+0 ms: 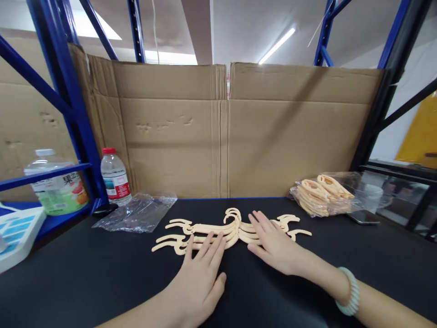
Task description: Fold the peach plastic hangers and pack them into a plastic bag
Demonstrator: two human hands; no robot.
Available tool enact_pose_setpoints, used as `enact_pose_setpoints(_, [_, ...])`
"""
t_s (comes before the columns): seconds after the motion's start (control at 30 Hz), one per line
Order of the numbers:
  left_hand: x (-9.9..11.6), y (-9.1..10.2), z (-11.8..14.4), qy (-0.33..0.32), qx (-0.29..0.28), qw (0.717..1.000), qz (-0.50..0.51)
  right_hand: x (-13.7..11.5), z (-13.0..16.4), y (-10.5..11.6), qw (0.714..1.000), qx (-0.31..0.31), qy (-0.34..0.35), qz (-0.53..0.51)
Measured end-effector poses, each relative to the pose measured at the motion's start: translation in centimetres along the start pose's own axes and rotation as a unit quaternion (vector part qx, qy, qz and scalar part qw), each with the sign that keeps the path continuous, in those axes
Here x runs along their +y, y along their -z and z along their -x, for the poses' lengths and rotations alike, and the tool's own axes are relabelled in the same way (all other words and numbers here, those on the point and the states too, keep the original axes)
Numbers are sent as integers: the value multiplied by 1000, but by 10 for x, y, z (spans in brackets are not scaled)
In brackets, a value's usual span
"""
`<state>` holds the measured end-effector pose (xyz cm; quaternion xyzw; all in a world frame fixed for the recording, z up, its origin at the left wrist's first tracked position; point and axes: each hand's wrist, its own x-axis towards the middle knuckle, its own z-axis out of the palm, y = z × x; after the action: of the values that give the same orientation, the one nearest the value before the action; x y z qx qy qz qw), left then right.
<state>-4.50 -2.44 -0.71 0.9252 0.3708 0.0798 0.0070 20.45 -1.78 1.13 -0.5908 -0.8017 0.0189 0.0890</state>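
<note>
Several cream plastic hangers [235, 224] lie overlapped in a row on the black table [85, 273]. My left hand [201, 273] rests flat, fingers spread, with its fingertips on the left half of the hangers. My right hand [273, 246] lies flat over the right half, a pale bead bracelet [350, 291] on its wrist. Neither hand grips anything.
A clear bag with more cream hangers [321, 193] sits at the right, a dark phone [363, 217] beside it. An empty clear plastic bag [136, 212] lies at the left near a water bottle [115, 177] and a larger bottle [56, 182]. Cardboard [225, 132] walls the back.
</note>
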Motion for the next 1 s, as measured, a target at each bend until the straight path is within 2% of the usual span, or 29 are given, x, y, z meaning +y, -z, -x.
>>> enact_pose_setpoints(0.1, [-4, 3, -7, 26, -30, 999, -5, -10, -2, -14, 999, -34, -11, 26])
enact_pose_setpoints(0.23, [-11, 10, -22, 44, -65, 997, 7, -5, -14, -20, 999, -24, -21, 43])
enact_pose_setpoints(0.4, [-20, 11, -33, 26, -37, 999, 13, 12, -39, -24, 998, 4, -15, 54])
enact_pose_setpoints(0.53, [-22, 11, -32, 25, -28, 999, 10, 20, -56, -24, 998, 1, -10, 60])
enact_pose_setpoints(0.77, [-22, 9, -32, 28, -6, 1000, 12, 28, -67, -27, 998, -6, -22, 52])
enact_pose_setpoints(0.9, [-19, 9, -30, 53, 1, 999, 6, 33, -68, -34, 998, 4, -22, 60])
enact_pose_setpoints(1.0, [-15, 10, -29, 104, 7, 995, 0, 36, -68, -37, 998, 20, -17, 52])
